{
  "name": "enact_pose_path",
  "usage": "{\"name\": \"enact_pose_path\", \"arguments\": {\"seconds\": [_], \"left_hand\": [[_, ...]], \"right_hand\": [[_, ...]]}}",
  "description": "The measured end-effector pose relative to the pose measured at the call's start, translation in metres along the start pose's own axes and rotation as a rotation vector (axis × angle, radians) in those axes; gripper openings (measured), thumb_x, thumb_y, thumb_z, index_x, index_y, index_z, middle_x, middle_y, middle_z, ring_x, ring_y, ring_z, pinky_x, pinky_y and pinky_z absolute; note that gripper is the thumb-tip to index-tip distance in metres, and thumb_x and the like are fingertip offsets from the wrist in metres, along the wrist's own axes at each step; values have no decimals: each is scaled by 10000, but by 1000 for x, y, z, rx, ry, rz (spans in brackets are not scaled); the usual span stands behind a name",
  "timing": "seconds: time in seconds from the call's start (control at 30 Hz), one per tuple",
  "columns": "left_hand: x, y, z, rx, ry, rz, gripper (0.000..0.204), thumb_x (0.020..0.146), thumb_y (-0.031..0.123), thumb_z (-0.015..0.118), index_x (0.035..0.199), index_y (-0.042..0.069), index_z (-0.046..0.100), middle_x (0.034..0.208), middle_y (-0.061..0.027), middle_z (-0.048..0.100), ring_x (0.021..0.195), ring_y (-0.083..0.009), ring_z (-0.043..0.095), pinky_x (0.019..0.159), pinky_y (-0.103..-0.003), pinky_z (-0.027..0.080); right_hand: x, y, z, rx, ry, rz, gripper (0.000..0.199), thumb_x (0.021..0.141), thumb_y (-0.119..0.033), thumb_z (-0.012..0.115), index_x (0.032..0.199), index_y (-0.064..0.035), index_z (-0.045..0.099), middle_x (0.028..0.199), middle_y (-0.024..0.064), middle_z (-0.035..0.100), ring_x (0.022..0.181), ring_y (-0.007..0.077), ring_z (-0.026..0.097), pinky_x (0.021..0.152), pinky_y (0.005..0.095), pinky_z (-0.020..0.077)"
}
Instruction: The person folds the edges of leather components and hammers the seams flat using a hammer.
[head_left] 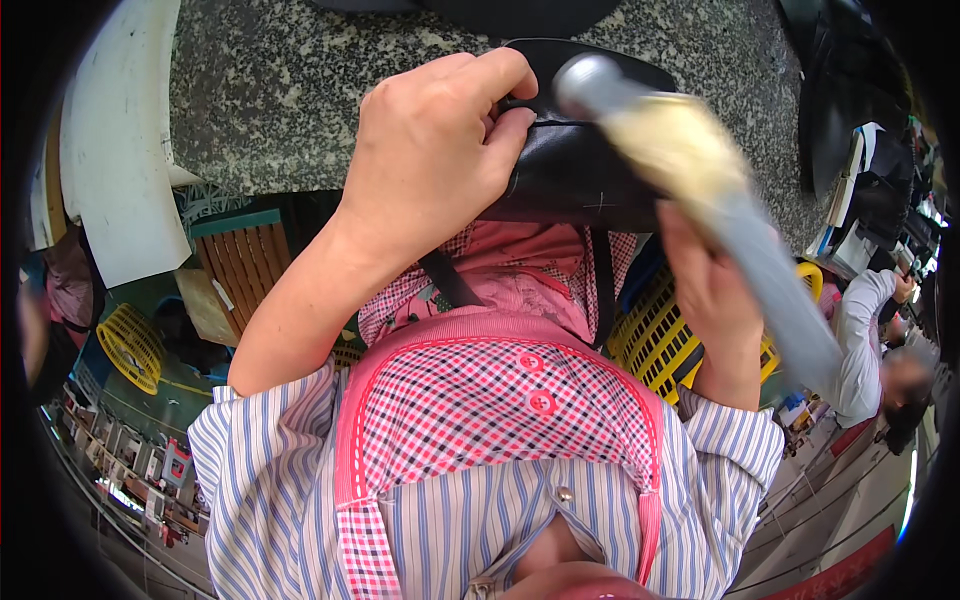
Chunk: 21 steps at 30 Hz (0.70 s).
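Note:
A black leather piece (pixel 590 165) lies over the front edge of the speckled stone worktop (pixel 270 110), with a small white cross mark on its lower part. My left hand (pixel 435 130) is closed in a pinch at the leather's upper left, by a fold or seam. What sits between thumb and forefinger there is mostly hidden. In my right hand (pixel 710 285) is a hammer (pixel 680 145), smeared by motion. Its rounded silver head is over the leather, just right of my left fingertips. Yellowish wrapping covers the part below the head, and the rest looks grey.
Dark items rest at the worktop's far edge, and more black leather (pixel 850 90) is at its right. Below stand a yellow basket (pixel 650 340), another yellow basket (pixel 133 345) and a slatted wooden stool (pixel 245 265). A person (pixel 865 340) sits at the far right.

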<state>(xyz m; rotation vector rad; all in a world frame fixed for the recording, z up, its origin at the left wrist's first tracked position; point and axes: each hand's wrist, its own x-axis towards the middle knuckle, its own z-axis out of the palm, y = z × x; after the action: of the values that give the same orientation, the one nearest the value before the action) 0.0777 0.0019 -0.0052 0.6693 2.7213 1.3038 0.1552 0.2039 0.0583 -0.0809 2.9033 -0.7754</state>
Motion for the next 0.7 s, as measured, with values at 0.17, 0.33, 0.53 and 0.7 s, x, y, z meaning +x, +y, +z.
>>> {"name": "enact_pose_path", "arguments": {"seconds": [0.17, 0.33, 0.53, 0.7], "left_hand": [[0, 1, -1, -2, -5, -8, 164, 694, 41, 680, 850, 52, 629, 621, -31, 548, 498, -92, 519, 493, -230, 425], [3, 1, -6, 72, -66, 17, 191, 686, 65, 708, 861, 60, 632, 651, -37, 529, 547, -133, 541, 524, -258, 434], [-8, -14, -21, 176, 136, 465, 229, 592, 40, 751, 800, 56, 656, 853, -57, 601, 784, -228, 554, 649, -325, 460], [-15, -23, -12, 377, 62, 483, 220, 658, 219, 732, 856, 151, 666, 1001, 45, 642, 1059, -244, 527, 841, -346, 354]], "right_hand": [[10, -4, -5, 26, 15, 90, 231, 867, -89, 583, 1084, -11, 603, 988, 125, 637, 873, 217, 620, 768, 279, 456], [4, 14, 4, -15, -205, 128, 295, 888, -213, 571, 1116, -26, 574, 949, 127, 628, 842, 206, 622, 736, 272, 464], [4, 14, 10, -75, -94, 20, 192, 853, -160, 613, 983, -20, 604, 703, 77, 603, 566, 172, 607, 551, 278, 459], [5, 12, 5, 4, -115, 58, 192, 843, -141, 627, 972, 0, 604, 721, 85, 608, 587, 126, 597, 553, 257, 451]]}}
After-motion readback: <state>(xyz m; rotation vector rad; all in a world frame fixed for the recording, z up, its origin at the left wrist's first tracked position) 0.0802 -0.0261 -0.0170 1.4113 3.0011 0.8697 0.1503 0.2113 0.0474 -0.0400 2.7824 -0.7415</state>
